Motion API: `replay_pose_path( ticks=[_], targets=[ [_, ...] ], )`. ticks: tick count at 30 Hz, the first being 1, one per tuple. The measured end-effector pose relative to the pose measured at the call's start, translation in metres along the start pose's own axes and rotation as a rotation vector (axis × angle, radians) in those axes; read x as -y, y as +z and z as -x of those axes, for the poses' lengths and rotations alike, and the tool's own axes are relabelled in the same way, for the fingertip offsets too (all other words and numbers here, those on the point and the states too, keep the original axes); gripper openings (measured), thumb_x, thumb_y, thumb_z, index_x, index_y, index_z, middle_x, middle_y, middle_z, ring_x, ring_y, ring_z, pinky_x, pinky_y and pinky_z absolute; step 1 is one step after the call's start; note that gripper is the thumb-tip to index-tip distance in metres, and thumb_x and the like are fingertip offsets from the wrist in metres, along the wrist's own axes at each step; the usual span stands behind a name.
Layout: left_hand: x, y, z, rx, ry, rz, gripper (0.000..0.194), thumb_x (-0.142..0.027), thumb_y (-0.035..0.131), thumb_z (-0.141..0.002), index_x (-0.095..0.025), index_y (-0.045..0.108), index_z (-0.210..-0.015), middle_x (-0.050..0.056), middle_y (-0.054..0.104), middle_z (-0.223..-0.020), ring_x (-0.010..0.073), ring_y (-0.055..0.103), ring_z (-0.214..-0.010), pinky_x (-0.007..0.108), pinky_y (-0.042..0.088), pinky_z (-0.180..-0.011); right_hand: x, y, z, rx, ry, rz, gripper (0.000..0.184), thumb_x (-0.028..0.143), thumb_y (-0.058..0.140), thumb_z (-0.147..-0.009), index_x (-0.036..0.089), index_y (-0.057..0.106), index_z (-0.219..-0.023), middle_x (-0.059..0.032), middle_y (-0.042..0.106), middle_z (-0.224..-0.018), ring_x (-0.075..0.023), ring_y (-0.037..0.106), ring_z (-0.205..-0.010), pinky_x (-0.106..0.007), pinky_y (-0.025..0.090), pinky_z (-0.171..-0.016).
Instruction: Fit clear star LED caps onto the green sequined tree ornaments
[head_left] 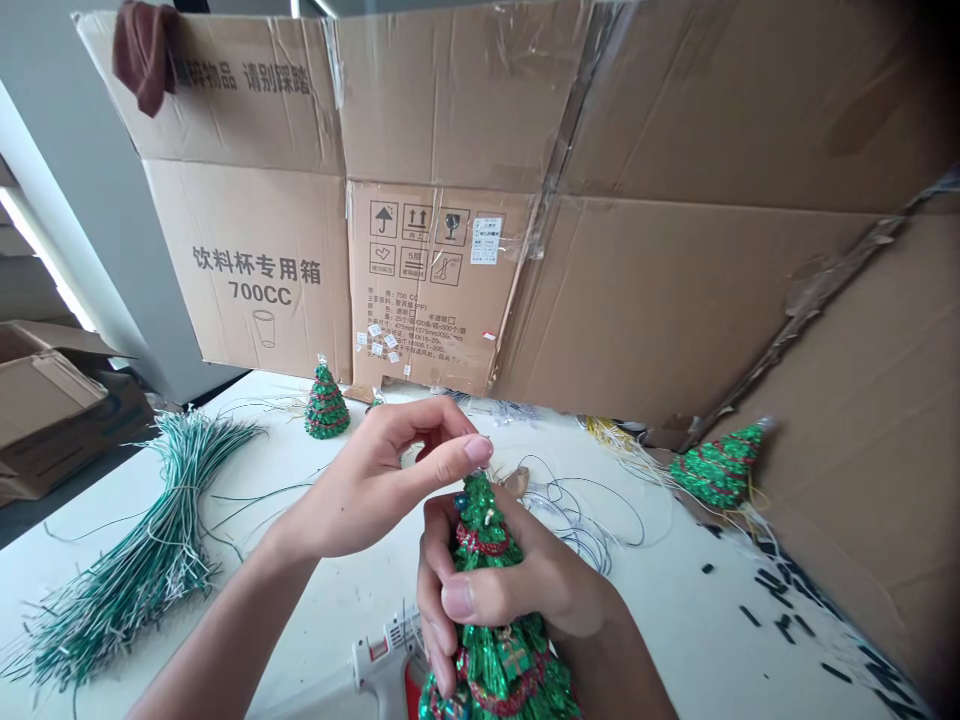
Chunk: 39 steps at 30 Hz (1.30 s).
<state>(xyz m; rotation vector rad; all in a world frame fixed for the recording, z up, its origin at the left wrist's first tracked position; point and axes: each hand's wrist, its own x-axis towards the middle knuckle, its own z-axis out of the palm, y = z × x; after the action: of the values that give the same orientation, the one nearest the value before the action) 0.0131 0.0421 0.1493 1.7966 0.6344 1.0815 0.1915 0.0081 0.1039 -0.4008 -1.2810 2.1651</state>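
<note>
A green glittery Christmas tree ornament (491, 600) with red garlands and small coloured decorations stands tilted slightly at the bottom centre. My right hand (502, 590) wraps round its upper half, the thumb across the front. Just at the tree's tip, my left hand (405, 475) has thumb and index finger pinched together; whatever small piece lies between them is hidden. A white glue gun (382, 665) rests on the table below, partly covered by the tree and my right hand.
Another small tree (326, 402) stands at the back left, and one more tree (720, 465) leans at the right. A bundle of green wires (165, 510) lies left, loose wires (577, 520) behind my right hand. Black bits (780, 590) are scattered right. Cardboard walls (442, 280) enclose the back.
</note>
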Motion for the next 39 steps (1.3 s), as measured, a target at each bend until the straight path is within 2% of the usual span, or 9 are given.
replay_pose_path(
  ticks=[10, 15, 17, 19, 22, 25, 29, 35, 39],
  targets=[
    [0.011, -0.003, -0.004, 0.124, 0.011, 0.238, 0.03, -0.043, 0.075, -0.102, -0.019, 0.067, -0.085, 0.0, 0.06, -0.08, 0.0137, 0.054, -0.076, 0.027, 0.046, -0.07, -0.007, -0.001, -0.003, 0.204, 0.016, -0.137, 0.026, 0.024, 0.084, -0.082, 0.02, 0.058, -0.078, 0.0049, 0.069, -0.063, -0.0129, 0.066, -0.052, -0.026, 0.05, -0.06],
    [0.016, -0.008, -0.007, 0.236, 0.061, 0.333, 0.032, -0.049, 0.078, -0.099, -0.02, 0.072, -0.086, 0.003, 0.068, -0.082, 0.0156, 0.058, -0.075, 0.029, 0.051, -0.07, -0.005, 0.002, -0.001, 0.168, 0.075, -0.075, 0.03, 0.028, 0.089, -0.078, 0.02, 0.06, -0.075, 0.0016, 0.071, -0.069, -0.0117, 0.064, -0.057, -0.028, 0.055, -0.064],
    [0.016, -0.011, -0.007, 0.257, 0.082, 0.332, 0.033, -0.05, 0.078, -0.099, -0.02, 0.073, -0.086, 0.005, 0.07, -0.082, 0.0162, 0.06, -0.076, 0.03, 0.052, -0.07, 0.002, 0.01, 0.003, 0.09, 0.077, 0.031, 0.033, 0.029, 0.09, -0.076, 0.02, 0.059, -0.075, 0.0013, 0.071, -0.07, -0.0119, 0.064, -0.056, -0.028, 0.054, -0.063],
    [0.012, -0.014, -0.006, 0.237, 0.107, 0.251, 0.033, -0.05, 0.078, -0.1, -0.019, 0.076, -0.088, 0.006, 0.072, -0.085, 0.0166, 0.062, -0.077, 0.03, 0.051, -0.071, 0.012, 0.023, 0.007, -0.092, 0.088, 0.252, 0.032, 0.027, 0.091, -0.075, 0.021, 0.06, -0.078, 0.0021, 0.069, -0.069, -0.0157, 0.068, -0.062, -0.03, 0.055, -0.067],
    [0.002, -0.012, -0.003, 0.037, 0.116, 0.018, 0.035, -0.053, 0.078, -0.099, -0.018, 0.078, -0.091, 0.005, 0.073, -0.085, 0.0149, 0.06, -0.075, 0.029, 0.048, -0.069, 0.022, 0.045, 0.011, -0.616, 0.02, 0.753, 0.016, 0.033, 0.078, -0.086, 0.023, 0.065, -0.085, 0.0009, 0.069, -0.08, -0.0206, 0.07, -0.079, -0.034, 0.053, -0.075],
    [-0.008, -0.003, 0.003, -0.16, 0.079, -0.154, 0.038, -0.055, 0.078, -0.097, -0.019, 0.075, -0.085, 0.0, 0.067, -0.073, 0.0122, 0.054, -0.068, 0.027, 0.042, -0.063, 0.021, 0.056, 0.009, -0.851, -0.007, 1.068, 0.016, 0.037, 0.072, -0.09, 0.026, 0.062, -0.085, 0.0021, 0.066, -0.075, -0.0221, 0.065, -0.075, -0.035, 0.049, -0.068],
    [-0.013, 0.01, 0.009, -0.189, 0.046, -0.277, 0.041, -0.053, 0.072, -0.101, -0.019, 0.067, -0.078, -0.004, 0.056, -0.063, 0.0104, 0.045, -0.06, 0.027, 0.034, -0.056, 0.004, 0.047, 0.006, -0.947, -0.083, 1.264, 0.021, 0.035, 0.073, -0.089, 0.027, 0.055, -0.097, 0.0006, 0.07, -0.082, -0.0251, 0.068, -0.077, -0.035, 0.048, -0.064],
    [-0.008, 0.009, 0.009, -0.231, 0.045, -0.389, 0.043, -0.048, 0.052, -0.113, -0.02, 0.063, -0.082, -0.003, 0.058, -0.072, 0.0111, 0.047, -0.065, 0.028, 0.035, -0.058, -0.009, 0.031, 0.002, -0.969, -0.231, 1.58, 0.035, 0.018, 0.076, -0.084, 0.026, 0.049, -0.107, -0.004, 0.069, -0.092, -0.0298, 0.071, -0.082, -0.038, 0.053, -0.065],
    [-0.008, 0.006, 0.01, -0.424, 0.148, -0.412, 0.037, -0.039, 0.052, -0.114, -0.02, 0.067, -0.086, -0.003, 0.056, -0.07, 0.0109, 0.044, -0.063, 0.028, 0.035, -0.057, -0.001, 0.031, 0.0, -0.971, -0.324, 1.531, 0.034, 0.032, 0.079, -0.09, 0.027, 0.053, -0.112, -0.0063, 0.072, -0.1, -0.0328, 0.073, -0.093, -0.046, 0.058, -0.079]
  ],
)
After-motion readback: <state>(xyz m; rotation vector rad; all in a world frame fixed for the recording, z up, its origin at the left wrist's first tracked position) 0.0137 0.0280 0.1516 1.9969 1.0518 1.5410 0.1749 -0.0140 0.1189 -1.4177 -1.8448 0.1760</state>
